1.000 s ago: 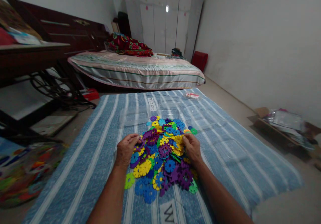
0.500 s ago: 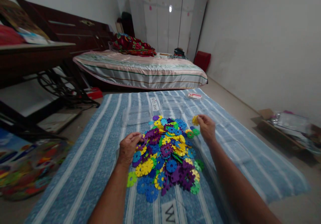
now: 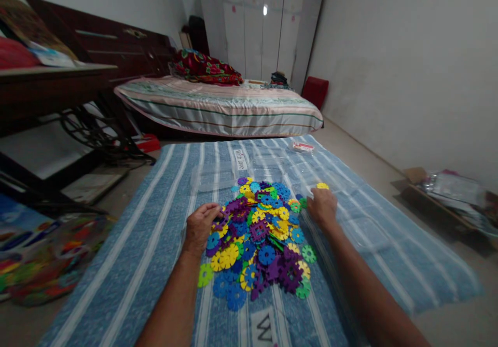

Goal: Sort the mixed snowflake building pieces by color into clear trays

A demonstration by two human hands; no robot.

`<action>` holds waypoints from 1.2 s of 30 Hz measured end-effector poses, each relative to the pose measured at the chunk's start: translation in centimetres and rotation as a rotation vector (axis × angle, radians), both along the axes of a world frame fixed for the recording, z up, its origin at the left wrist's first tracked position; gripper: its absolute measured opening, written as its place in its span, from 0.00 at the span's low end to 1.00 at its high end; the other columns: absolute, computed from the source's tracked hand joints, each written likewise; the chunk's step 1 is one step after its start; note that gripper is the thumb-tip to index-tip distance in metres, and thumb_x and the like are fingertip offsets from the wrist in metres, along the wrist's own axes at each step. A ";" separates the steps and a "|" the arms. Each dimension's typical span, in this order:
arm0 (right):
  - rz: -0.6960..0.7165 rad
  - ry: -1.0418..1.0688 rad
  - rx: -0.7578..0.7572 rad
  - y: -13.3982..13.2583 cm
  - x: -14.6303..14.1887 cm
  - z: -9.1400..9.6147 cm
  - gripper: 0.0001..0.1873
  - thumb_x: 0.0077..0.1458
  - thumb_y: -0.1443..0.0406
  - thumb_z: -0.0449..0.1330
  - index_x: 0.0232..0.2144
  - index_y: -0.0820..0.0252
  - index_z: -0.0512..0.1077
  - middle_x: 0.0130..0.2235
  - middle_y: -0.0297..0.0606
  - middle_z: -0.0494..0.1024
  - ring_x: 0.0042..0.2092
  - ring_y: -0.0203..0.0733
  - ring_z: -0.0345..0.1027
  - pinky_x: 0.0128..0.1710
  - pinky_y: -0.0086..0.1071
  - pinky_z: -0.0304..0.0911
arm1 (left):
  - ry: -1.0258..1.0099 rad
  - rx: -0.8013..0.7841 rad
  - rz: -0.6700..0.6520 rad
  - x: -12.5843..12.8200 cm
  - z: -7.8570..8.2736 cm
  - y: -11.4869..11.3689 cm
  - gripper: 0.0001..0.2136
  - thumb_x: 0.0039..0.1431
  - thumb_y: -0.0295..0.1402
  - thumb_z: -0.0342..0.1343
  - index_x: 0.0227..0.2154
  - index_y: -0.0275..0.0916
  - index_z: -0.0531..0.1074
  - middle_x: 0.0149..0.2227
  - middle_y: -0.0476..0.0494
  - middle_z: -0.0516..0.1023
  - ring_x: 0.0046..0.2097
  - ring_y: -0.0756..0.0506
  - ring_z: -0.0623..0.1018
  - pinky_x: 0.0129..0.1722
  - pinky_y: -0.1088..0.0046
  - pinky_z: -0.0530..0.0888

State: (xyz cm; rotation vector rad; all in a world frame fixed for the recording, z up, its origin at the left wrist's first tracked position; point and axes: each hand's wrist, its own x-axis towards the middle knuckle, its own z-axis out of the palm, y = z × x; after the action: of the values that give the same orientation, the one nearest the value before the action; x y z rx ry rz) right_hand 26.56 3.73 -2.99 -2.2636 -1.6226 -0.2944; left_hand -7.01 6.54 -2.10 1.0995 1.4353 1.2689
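Observation:
A heap of plastic interlocking discs point(image 3: 266, 255) in yellow, blue, green and purple lies on the striped cloth. My left hand point(image 3: 200, 227) rests at the heap's left edge, thumb and fingers pinched on a purple interlocking piece point(image 3: 220, 214). To the right of the heap is my right hand point(image 3: 322, 207), knuckles up and fingers curled; whatever they may hold is hidden. Just beyond its knuckles a yellow disc point(image 3: 322, 185) shows, apart from the heap, by a clear plastic tray point(image 3: 301, 183). Small green discs point(image 3: 302, 203) lie just left of my right hand.
More clear trays point(image 3: 213, 177) stand behind the heap, with a small red-and-white packet point(image 3: 302, 147) at the far edge. A bed point(image 3: 218, 106) is beyond. A sewing-machine table point(image 3: 58, 72) stands left, and a cardboard box point(image 3: 439, 207) sits on the floor at right.
My right hand held the yellow disc at its fingertips; the disc now shows beyond the hand, farther right. The hand has turned knuckles up and dropped slightly. My left hand has hardly moved.

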 end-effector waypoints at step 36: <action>0.424 0.126 -0.033 -0.8 -4.8 -1.4 0.09 0.60 0.66 0.54 0.40 0.57 0.73 0.39 0.42 0.75 0.41 0.44 0.68 0.39 0.31 0.58 | -0.001 0.003 0.005 -0.1 -0.2 0.1 0.18 0.39 0.43 0.63 0.32 0.36 0.73 0.23 0.48 0.76 0.27 0.47 0.75 0.21 0.77 0.72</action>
State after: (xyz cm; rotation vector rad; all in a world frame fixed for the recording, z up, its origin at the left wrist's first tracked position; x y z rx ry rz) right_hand 21.78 2.95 -4.35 -1.8526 -1.9901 -0.0172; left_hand -7.10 6.67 -2.26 1.0979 1.4367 1.2755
